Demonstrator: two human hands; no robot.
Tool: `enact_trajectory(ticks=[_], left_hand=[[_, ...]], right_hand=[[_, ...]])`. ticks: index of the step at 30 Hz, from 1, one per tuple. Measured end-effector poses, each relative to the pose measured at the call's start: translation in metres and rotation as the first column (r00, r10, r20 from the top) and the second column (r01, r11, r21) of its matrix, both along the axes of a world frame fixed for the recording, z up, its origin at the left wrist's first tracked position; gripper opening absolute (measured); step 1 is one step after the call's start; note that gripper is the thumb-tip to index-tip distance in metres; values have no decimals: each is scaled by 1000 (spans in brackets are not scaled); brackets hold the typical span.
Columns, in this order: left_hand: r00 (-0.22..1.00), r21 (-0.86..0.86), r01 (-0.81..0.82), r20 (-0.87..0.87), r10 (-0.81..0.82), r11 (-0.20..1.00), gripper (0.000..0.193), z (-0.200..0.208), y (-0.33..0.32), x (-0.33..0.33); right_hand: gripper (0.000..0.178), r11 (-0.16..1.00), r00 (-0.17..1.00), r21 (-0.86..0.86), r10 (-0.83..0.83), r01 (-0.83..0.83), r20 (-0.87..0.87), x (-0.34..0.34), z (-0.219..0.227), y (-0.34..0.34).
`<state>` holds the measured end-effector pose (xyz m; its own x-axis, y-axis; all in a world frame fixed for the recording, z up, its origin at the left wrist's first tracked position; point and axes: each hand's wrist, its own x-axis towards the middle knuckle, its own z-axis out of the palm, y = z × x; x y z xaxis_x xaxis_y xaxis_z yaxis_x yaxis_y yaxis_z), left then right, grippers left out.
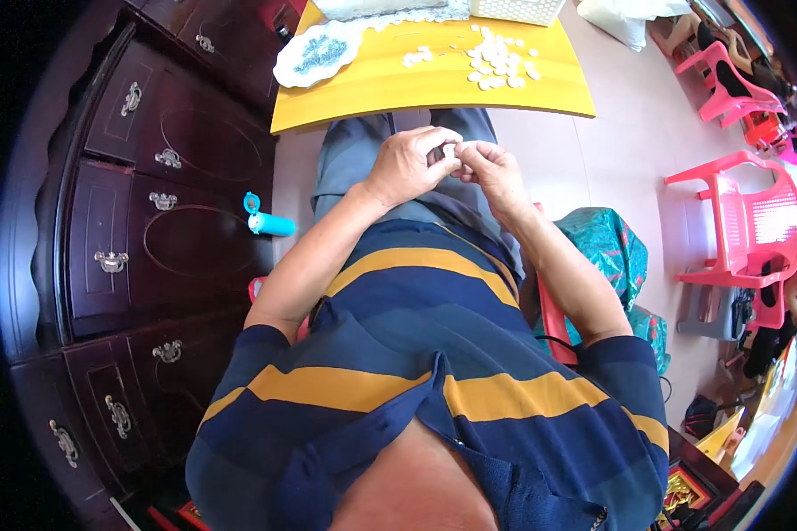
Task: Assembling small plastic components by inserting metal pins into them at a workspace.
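Over my lap, just short of the yellow table (398, 84), my two hands meet. Between thumb and fingers my left hand (409, 164) grips a small white piece (449, 150). My right hand (496, 175) pinches at the same piece from the other side; its fingertips partly cover it. The piece's exact kind is too small to make out. On the table lie several loose white round pieces (502, 64) in a pile, with a smaller group (418, 57) to their left. A white scalloped dish (285, 69) at the table's left holds many small dark bluish bits (320, 53).
A white perforated basket (518, 11) stands at the table's far edge. Dark wooden cabinets (195, 133) line the left, with a turquoise bottle (274, 225) beside them. To the right are a green bag (600, 243), a pink chair (753, 221) and another pink chair (726, 84).
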<state>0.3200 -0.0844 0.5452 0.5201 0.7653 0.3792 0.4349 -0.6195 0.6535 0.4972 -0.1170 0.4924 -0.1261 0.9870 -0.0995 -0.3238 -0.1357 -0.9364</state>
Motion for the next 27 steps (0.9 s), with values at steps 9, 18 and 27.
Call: enact_trajectory(ticks=[9, 18, 27], left_hand=[[965, -353, 196, -97, -244, 915, 11, 1, 43, -8], [957, -491, 270, 231, -175, 828, 23, 94, 191, 35], [995, -23, -12, -97, 10, 1000, 31, 28, 216, 54]], right_hand=[[21, 985, 997, -159, 76, -71, 28, 7, 5, -2], [14, 977, 987, -151, 160, -152, 37, 2, 21, -3], [18, 981, 984, -122, 161, -152, 70, 4, 14, -2]])
